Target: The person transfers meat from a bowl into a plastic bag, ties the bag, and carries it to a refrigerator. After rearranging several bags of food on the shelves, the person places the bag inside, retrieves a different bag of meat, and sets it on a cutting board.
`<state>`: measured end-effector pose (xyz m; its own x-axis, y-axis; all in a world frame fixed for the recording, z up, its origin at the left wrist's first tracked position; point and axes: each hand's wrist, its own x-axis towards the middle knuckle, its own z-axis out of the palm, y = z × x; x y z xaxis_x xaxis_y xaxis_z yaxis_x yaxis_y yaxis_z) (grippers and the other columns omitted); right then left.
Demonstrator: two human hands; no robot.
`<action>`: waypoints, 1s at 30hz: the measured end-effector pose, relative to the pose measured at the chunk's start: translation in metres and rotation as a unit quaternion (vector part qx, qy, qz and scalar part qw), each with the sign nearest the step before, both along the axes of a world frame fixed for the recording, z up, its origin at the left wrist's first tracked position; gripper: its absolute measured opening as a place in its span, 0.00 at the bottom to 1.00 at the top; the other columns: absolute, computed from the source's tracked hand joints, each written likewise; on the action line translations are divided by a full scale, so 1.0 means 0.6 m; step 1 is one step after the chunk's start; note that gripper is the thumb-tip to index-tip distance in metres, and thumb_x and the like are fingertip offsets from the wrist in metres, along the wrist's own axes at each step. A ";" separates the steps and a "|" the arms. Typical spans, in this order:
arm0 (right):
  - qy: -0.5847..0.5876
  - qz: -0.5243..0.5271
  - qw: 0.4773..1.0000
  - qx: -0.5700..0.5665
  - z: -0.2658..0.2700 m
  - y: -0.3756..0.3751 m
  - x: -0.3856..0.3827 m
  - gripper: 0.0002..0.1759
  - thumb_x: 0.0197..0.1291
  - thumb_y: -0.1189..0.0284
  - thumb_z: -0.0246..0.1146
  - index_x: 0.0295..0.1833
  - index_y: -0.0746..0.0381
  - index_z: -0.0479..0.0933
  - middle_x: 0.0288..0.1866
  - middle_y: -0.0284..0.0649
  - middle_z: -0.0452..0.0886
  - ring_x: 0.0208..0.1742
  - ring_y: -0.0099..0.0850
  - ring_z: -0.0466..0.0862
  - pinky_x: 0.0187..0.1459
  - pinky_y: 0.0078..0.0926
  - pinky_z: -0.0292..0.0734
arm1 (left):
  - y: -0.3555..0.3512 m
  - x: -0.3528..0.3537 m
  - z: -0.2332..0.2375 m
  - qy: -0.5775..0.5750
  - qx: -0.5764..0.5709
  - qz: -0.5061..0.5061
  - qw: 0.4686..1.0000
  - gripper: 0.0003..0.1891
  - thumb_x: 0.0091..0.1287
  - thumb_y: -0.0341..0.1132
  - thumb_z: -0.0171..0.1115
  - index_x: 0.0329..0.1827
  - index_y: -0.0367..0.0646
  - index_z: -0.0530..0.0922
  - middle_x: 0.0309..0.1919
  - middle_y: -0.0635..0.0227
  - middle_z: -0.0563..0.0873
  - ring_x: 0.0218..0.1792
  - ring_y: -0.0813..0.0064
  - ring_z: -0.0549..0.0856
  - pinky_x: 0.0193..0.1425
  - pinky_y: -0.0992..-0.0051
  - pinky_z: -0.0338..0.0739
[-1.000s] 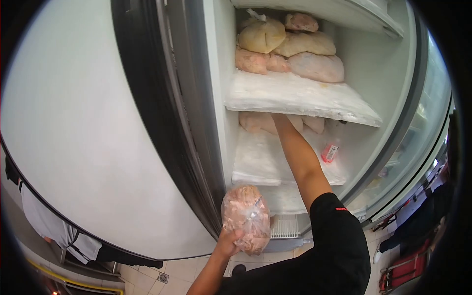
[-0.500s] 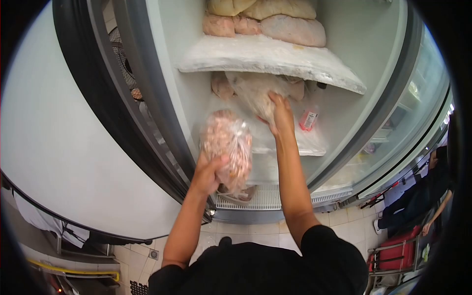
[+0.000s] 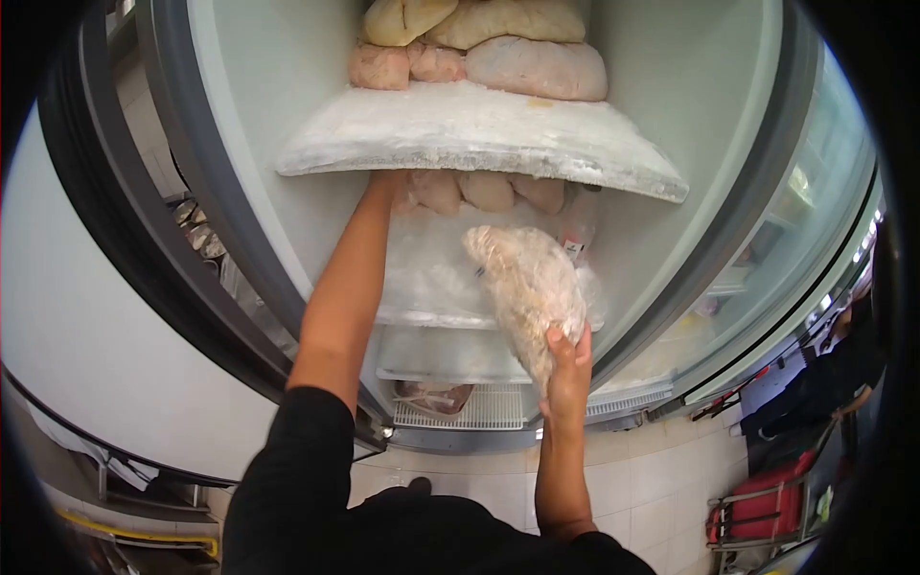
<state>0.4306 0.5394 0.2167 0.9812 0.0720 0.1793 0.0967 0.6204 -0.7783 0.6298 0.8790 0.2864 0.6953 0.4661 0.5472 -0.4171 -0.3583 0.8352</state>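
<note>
My right hand (image 3: 568, 369) grips the lower end of a frosted plastic bag of pale frozen food (image 3: 529, 287), held in front of the middle freezer shelf (image 3: 422, 259). My left hand (image 3: 387, 180) reaches in under the thick frosted upper shelf (image 3: 479, 129); its fingers are hidden there. Beside it, at the back of the middle shelf, sits a row of pale pink wrapped bundles (image 3: 487, 191). A clear bottle with a label (image 3: 575, 247) stands at the right, partly covered by the bag. The bag of pinkish pieces is out of sight.
Larger wrapped bundles (image 3: 537, 67) are stacked on the upper shelf. At the bottom, a dark packet (image 3: 431, 397) lies on a white grate (image 3: 494, 407). The open freezer door (image 3: 125, 316) is at my left. A person (image 3: 815, 374) stands by a red case (image 3: 767, 503) at right.
My left hand has gone from in front of the freezer to deep under the upper shelf, and the bag of pinkish pieces has left view. My right hand has drawn the frosted bag out toward me.
</note>
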 end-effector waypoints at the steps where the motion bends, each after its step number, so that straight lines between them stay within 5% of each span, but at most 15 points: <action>1: -0.010 0.007 1.000 0.004 -0.001 0.000 0.001 0.40 0.56 0.70 0.67 0.70 0.69 0.56 0.62 0.50 0.70 0.61 0.37 0.74 0.61 0.32 0.71 | -0.003 0.009 0.016 0.039 0.029 0.043 0.998 0.22 0.65 0.32 0.57 0.62 0.37 0.69 0.60 0.56 0.75 0.55 0.61 0.80 0.58 0.64 0.77; 5: 0.005 0.009 1.000 -0.023 -0.008 0.020 0.008 0.40 0.55 0.71 0.68 0.70 0.70 0.56 0.63 0.51 0.69 0.61 0.37 0.73 0.61 0.31 0.70 | -0.022 -0.001 0.012 0.153 0.092 0.105 0.978 0.22 0.66 0.33 0.55 0.63 0.36 0.70 0.61 0.54 0.75 0.57 0.58 0.79 0.60 0.65 0.74; 11: -0.049 -0.040 0.994 -0.086 0.011 0.114 0.077 0.34 0.58 0.69 0.66 0.67 0.67 0.61 0.57 0.46 0.74 0.55 0.32 0.76 0.56 0.28 0.72 | -0.034 -0.081 0.024 0.125 0.044 0.128 0.983 0.21 0.68 0.34 0.53 0.64 0.35 0.70 0.61 0.50 0.75 0.59 0.54 0.77 0.63 0.67 0.70; 14: -0.080 -0.098 0.987 -0.098 0.013 0.185 0.144 0.35 0.57 0.70 0.67 0.66 0.68 0.61 0.55 0.43 0.75 0.53 0.29 0.76 0.53 0.25 0.71 | -0.083 -0.166 0.007 0.012 -0.051 0.151 0.987 0.21 0.69 0.34 0.51 0.64 0.35 0.70 0.61 0.49 0.75 0.60 0.52 0.76 0.64 0.68 0.68; 17: -0.096 -0.097 0.987 -0.081 0.053 0.263 0.177 0.36 0.57 0.70 0.67 0.67 0.69 0.60 0.55 0.43 0.75 0.52 0.29 0.76 0.53 0.24 0.71 | -0.162 -0.259 -0.052 -0.210 -0.140 0.119 0.960 0.23 0.72 0.34 0.52 0.66 0.32 0.64 0.58 0.50 0.76 0.58 0.64 0.77 0.64 0.68 0.68; 19: -0.147 -0.118 0.980 -0.060 0.057 0.311 0.202 0.39 0.57 0.70 0.67 0.69 0.71 0.58 0.56 0.45 0.74 0.55 0.30 0.75 0.54 0.24 0.71 | -0.200 -0.338 -0.078 -0.234 -0.083 0.131 0.960 0.21 0.72 0.34 0.53 0.65 0.34 0.67 0.56 0.54 0.78 0.56 0.66 0.78 0.57 0.68 0.71; 28: -0.337 -0.298 0.874 -0.184 0.073 0.440 0.300 0.42 0.57 0.69 0.68 0.70 0.73 0.54 0.67 0.56 0.64 0.68 0.43 0.65 0.69 0.34 0.54 | -0.184 -0.582 -0.217 -0.124 -0.015 -0.008 0.992 0.19 0.69 0.30 0.58 0.60 0.31 0.70 0.32 0.60 0.85 0.36 0.75 0.84 0.50 0.74 0.76; 30: -0.387 -0.397 0.765 -0.327 0.049 0.468 0.370 0.47 0.58 0.60 0.67 0.72 0.73 0.51 0.72 0.59 0.56 0.70 0.54 0.60 0.72 0.45 0.49 | -0.164 -0.604 -0.259 -0.063 -0.004 -0.038 0.997 0.20 0.70 0.33 0.57 0.61 0.31 0.68 0.35 0.60 0.84 0.40 0.73 0.83 0.57 0.71 0.72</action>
